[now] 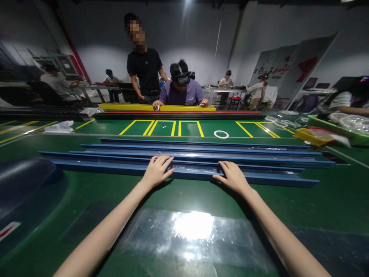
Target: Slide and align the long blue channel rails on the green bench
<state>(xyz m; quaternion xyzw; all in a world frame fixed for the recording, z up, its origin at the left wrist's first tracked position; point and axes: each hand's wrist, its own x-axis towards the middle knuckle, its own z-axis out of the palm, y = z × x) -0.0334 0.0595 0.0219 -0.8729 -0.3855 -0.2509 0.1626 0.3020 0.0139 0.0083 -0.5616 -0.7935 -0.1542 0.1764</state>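
Handling step, probably: left hand [155, 170] and right hand [234, 176] lay spread-fingered over the nearest blue channel [192, 169], near side of the other blue channels [201, 155] — couldn't tell if gripping. Any lift likely called for level two-handed support.

Near are one left hand [157, 170], one right hand [233, 177] and several blue rails [193, 175], too close-set to count surely. Farther off lie one loose white ring [221, 137] and, on the right, one yellow tray [311, 141] and one green tray [357, 139].
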